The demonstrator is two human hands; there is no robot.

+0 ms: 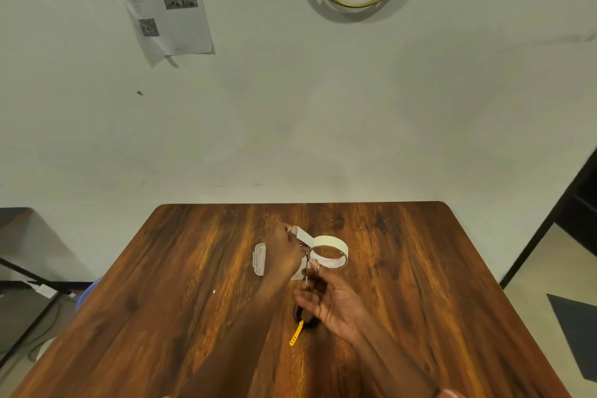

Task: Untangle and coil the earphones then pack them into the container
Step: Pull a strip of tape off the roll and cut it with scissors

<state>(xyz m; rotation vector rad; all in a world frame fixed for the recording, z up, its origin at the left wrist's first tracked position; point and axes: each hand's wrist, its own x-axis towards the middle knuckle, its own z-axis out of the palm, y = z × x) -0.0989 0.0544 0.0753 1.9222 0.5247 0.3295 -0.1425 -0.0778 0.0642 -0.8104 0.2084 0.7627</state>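
My left hand [283, 249] pinches the free end of a white tape strip pulled off a roll of tape [332, 255] that stands on the wooden table [181, 268]. My right hand [332, 300] holds small scissors [310, 265], blades pointing up at the strip. A clear plastic container [259, 259] lies under my left hand, mostly hidden. The black earphones [302, 317] lie coiled near my right wrist, bound by a yellow tie [297, 333] that sticks out toward me.
The table's far edge meets a pale wall. A dark frame stands at the right, another dark table at the left. A printed sheet and a gold hoop hang on the wall.
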